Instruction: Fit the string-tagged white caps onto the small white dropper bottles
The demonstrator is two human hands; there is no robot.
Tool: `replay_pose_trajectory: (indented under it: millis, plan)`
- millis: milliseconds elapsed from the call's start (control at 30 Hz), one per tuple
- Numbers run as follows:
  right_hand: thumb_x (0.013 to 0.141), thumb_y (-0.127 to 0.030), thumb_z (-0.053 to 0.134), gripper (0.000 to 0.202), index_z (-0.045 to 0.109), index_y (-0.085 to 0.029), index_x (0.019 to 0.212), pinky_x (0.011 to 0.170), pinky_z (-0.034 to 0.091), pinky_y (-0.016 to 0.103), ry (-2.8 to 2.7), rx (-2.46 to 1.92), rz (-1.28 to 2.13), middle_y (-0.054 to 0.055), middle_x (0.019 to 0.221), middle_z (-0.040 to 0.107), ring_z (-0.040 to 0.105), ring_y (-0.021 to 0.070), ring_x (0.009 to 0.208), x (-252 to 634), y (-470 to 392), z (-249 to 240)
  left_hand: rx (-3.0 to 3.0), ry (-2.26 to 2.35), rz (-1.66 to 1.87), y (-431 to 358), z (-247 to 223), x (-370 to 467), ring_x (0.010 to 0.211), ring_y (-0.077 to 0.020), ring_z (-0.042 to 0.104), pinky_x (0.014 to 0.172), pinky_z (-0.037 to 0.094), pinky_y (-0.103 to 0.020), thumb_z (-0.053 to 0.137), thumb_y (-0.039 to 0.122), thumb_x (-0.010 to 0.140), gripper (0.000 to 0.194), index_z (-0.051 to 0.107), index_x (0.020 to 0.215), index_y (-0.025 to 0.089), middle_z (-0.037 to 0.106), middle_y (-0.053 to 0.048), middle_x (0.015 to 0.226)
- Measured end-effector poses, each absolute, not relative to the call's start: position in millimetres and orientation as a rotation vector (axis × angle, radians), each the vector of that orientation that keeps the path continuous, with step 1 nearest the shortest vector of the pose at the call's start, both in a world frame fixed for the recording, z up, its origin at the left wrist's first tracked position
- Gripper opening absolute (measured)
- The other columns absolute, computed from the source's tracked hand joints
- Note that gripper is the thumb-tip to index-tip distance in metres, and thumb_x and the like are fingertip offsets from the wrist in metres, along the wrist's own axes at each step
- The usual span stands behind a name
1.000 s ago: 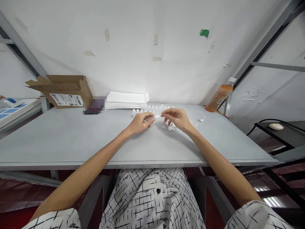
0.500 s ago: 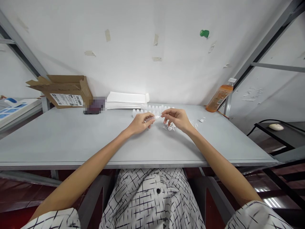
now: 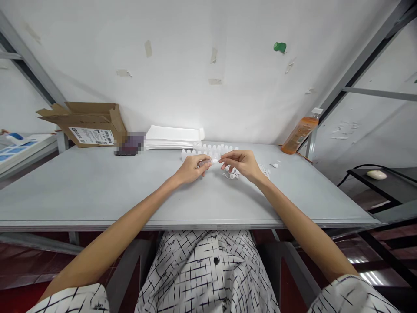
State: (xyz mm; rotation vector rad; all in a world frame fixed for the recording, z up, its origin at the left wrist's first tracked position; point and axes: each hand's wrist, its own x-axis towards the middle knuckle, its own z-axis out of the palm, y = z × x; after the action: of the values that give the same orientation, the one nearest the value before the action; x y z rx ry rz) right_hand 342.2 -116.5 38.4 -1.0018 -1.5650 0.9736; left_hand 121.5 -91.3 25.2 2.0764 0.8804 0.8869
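Now pinches a small clear tube (image 3: 205, 163) between the thumb and fingers of the left hand (image 3: 191, 168), closed narrowly around it, over the counter (image 3: 208, 200) at the centre of the dial, with its white tip (image 3: 214, 161) pointing toward three o'clock. Holds the right hand (image 3: 243, 161) just across from that tip, thumb and forefinger drawn close together; cannot tell whether gripping a tiny piece or touching the tip. Has rows of pale plastic pieces (image 3: 215, 150) at twelve o'clock, just beyond the hands. Keeps a heap of small white parts (image 3: 232, 174) at four o'clock, partly beneath the right hand, with a loose white scrap (image 3: 275, 165) farther out at three. Shows a stack of white paper (image 3: 172, 138) at ten o'clock, with a blurred dark thing (image 3: 130, 144) and an open cardboard box (image 3: 89, 121) well apart toward nine, plus a tilted orange bottle (image 3: 300, 134) between two and three.
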Motion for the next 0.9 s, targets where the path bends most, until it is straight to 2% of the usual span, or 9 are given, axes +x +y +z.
replay_pose_trajectory:
  millis: [167, 400, 900]
  plan:
    - [0.068, -0.040, 0.085, 0.029, 0.078, -0.014, 0.080, 0.049, 0.053, 0.027, -1.545, -0.978, 1.024, 0.011, 0.082, 0.078, 0.076, 0.0233, 0.070, 343.9, -115.4, 37.8, 2.041, 0.830, 0.878, -89.3, 24.2, 120.8, 0.057, -0.0110, 0.061, 0.050, 0.049, -0.022, 0.057, 0.043, 0.090, 0.032, 0.067, 0.098, 0.013, 0.061, -0.003, 0.079]
    - [0.071, -0.030, 0.084, 0.018, 0.081, -0.016, 0.082, 0.049, 0.053, 0.026, -1.622, -0.937, 1.140, 0.010, 0.085, 0.079, 0.075, 0.0214, 0.072, 352.6, -115.8, 40.6, 1.930, 0.729, 0.816, -88.6, 28.0, 118.5, 0.058, -0.0119, 0.062, 0.046, 0.049, -0.023, 0.063, 0.043, 0.086, 0.034, 0.066, 0.099, 0.012, 0.060, -0.003, 0.080]
    - [0.068, -0.034, 0.085, 0.022, 0.081, -0.015, 0.078, 0.058, 0.057, 0.029, -1.632, -0.986, 1.129, 0.009, 0.078, 0.078, 0.075, 0.0212, 0.071, 344.8, -114.3, 36.2, 1.907, 0.766, 0.798, -84.2, 26.9, 119.3, 0.048, -0.0094, 0.057, 0.048, 0.045, -0.024, 0.063, 0.044, 0.085, 0.037, 0.069, 0.099, 0.010, 0.058, 0.000, 0.071]
